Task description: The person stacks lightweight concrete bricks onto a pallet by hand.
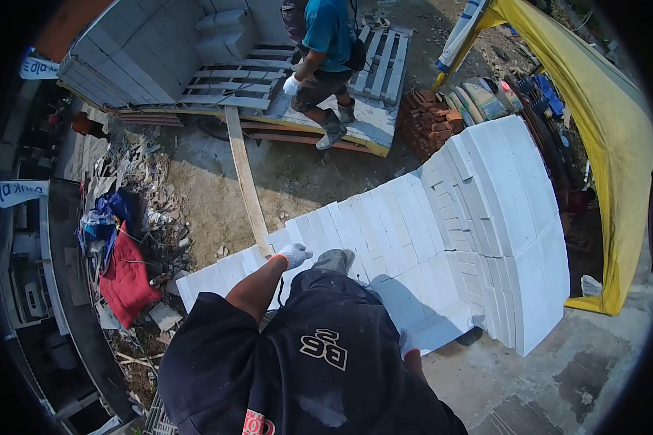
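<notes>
My left hand (294,255), in a white knit glove, is held out over rows of white aerated concrete blocks (384,225). Its fingers look loosely extended, and I see nothing in them. Near it is the upper end of a long wooden plank's near side, the plank (245,174) reaching from the blocks to a truck bed. My right hand (409,344), also gloved, hangs low beside my body near the edge of the blocks; its fingers are too dim to make out. A grey boot (332,261) of mine stands on the blocks.
A taller block stack (537,239) rises at the right. On the truck bed (370,134), a co-worker in a blue shirt (323,36) stands by wooden pallets (232,80) and stacked blocks (138,58). Bricks (424,119), a yellow tarp (624,145) and rubble (159,196) lie around.
</notes>
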Tool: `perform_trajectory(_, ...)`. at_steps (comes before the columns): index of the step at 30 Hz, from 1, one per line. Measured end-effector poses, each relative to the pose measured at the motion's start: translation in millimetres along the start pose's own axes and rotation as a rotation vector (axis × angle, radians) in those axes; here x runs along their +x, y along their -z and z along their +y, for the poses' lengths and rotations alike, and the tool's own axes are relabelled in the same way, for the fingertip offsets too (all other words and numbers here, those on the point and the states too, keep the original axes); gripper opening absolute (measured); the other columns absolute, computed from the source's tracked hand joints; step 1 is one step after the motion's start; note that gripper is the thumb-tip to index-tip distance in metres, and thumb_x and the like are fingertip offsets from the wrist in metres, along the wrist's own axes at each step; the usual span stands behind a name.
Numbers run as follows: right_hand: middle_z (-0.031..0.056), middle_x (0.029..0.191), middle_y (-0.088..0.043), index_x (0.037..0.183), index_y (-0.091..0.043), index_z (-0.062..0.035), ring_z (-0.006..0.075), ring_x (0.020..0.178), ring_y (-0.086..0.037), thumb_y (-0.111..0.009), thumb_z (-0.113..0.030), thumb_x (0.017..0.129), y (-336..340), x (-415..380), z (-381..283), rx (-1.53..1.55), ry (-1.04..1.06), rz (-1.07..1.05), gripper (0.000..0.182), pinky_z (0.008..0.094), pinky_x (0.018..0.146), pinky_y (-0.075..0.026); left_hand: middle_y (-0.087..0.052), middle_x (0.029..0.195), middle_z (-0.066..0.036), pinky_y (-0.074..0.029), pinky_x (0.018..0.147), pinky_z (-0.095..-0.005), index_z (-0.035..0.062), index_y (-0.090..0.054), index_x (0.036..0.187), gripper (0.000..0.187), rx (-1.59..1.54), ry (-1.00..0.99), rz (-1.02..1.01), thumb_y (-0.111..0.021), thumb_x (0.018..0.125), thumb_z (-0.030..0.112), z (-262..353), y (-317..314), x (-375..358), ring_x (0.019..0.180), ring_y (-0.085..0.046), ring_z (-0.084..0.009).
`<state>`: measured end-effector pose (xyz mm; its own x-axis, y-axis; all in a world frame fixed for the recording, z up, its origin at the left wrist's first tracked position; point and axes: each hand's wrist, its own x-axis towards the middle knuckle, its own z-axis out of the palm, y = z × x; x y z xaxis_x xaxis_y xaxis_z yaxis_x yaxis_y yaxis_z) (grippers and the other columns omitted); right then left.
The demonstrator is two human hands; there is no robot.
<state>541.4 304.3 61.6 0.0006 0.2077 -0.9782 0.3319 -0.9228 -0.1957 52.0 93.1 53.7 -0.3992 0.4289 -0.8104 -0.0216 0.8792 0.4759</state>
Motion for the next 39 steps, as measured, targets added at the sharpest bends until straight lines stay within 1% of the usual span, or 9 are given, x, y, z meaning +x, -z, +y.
perform_trajectory(6,0.005,0.066,-0.059,0.091,-0.059,-0.008,0.0164,0.053,-0.058,-0.062,-0.02,0.088,-8.1,-10.8,38.6,0.105,0.12,0.044,0.013,0.03,0.045,-0.045,-0.063,0.09,-0.01,-0.049,0.06,-0.0325,-0.0073,-0.053,0.128,0.06,-0.032,0.196,-0.034,-0.064,0.088,0.035,-60.9,1.2,-6.4,0.069,-0.058,-0.0172)
perform_trajectory(7,0.005,0.067,-0.058,0.092,-0.058,-0.0075,0.0168,0.053,-0.058,-0.061,-0.02,0.088,-14.5,-16.2,23.7,0.093,0.139,0.021,0.014,0.0303,0.045,-0.045,-0.063,0.121,-0.021,-0.044,0.098,-0.0395,-0.005,-0.06,0.122,0.061,-0.065,0.191,0.033,-0.059,0.086,0.044,-73.5,-2.8,-0.8,0.115,-0.058,-0.0354)
perform_trajectory(13,0.0065,0.081,-0.06,0.105,-0.056,-0.0104,0.0195,0.066,-0.061,-0.064,-0.03,0.09,-39.0,-26.0,-51.9,-0.154,0.335,0.041,0.026,0.0343,0.057,-0.048,-0.062,0.12,-0.022,-0.054,0.08,-0.0324,-0.0087,-0.047,0.134,0.061,-0.421,0.138,0.122,-0.063,0.088,0.028,1.8,25.9,-34.5,0.1,-0.066,-0.0246)
perform_trajectory(25,0.0027,0.076,-0.062,0.096,-0.06,-0.009,0.0153,0.062,-0.06,-0.068,-0.027,0.087,-54.8,-10.8,-74.1,-0.035,0.465,-0.017,0.022,0.0298,0.055,-0.048,-0.057,0.128,-0.024,-0.052,0.088,-0.035,-0.0088,-0.043,0.137,0.069,-0.382,0.168,0.027,-0.065,0.085,0.031,-19.7,0.6,-14.2,0.111,-0.062,-0.0288)
perform_trajectory(27,0.0032,0.077,-0.061,0.094,-0.059,-0.0088,0.0152,0.062,-0.06,-0.068,-0.028,0.087,-59.6,-27.8,-63.7,-0.183,0.342,0.1,0.022,0.0318,0.056,-0.048,-0.065,0.11,-0.016,-0.05,0.06,-0.0309,-0.0042,-0.044,0.139,0.068,-0.143,0.136,0.09,-0.067,0.085,0.031,-59.5,-8.1,7.9,0.079,-0.065,-0.0201)
perform_trajectory(32,0.007,0.068,-0.056,0.081,-0.058,-0.0062,0.0215,0.057,-0.055,-0.061,-0.02,0.086,-54.7,-19.4,-17.0,-0.103,0.19,0.134,0.015,0.0363,0.05,-0.043,-0.057,0.13,-0.023,-0.042,0.102,-0.0341,-0.0067,-0.048,0.135,0.071,-0.026,0.163,0.128,-0.065,0.084,0.04,-30.4,11.6,-14.8,0.122,-0.054,-0.032)
perform_trajectory(35,0.0089,0.066,-0.056,0.07,-0.058,-0.0049,0.0222,0.055,-0.054,-0.059,-0.019,0.081,-47.7,-9.0,-7.0,-0.293,0.263,0.132,0.018,0.0369,0.05,-0.043,-0.056,0.131,-0.023,-0.043,0.102,-0.0343,-0.0063,-0.048,0.135,0.07,-0.065,0.134,0.158,-0.064,0.085,0.04,-22.2,21.0,-0.7,0.121,-0.055,-0.0317)
perform_trajectory(37,0.0073,0.069,-0.057,0.075,-0.06,-0.0073,0.0224,0.057,-0.056,-0.061,-0.019,0.083,-41.3,6.7,0.5,-1.076,0.572,0.203,0.014,0.0366,0.052,-0.045,-0.056,0.131,-0.023,-0.042,0.102,-0.0341,-0.0059,-0.049,0.134,0.07,-0.077,0.107,0.168,-0.064,0.085,0.04,-12.5,26.4,6.1,0.122,-0.055,-0.0316)
perform_trajectory(39,0.0063,0.068,-0.056,0.078,-0.058,-0.0088,0.0212,0.055,-0.055,-0.061,-0.019,0.085,-53.5,0.9,-11.5,-0.565,0.431,0.176,0.013,0.036,0.049,-0.044,-0.056,0.131,-0.022,-0.042,0.103,-0.034,-0.0055,-0.049,0.134,0.069,-0.08,0.077,0.171,-0.064,0.085,0.041,2.6,31.6,10.4,0.122,-0.055,-0.0316)
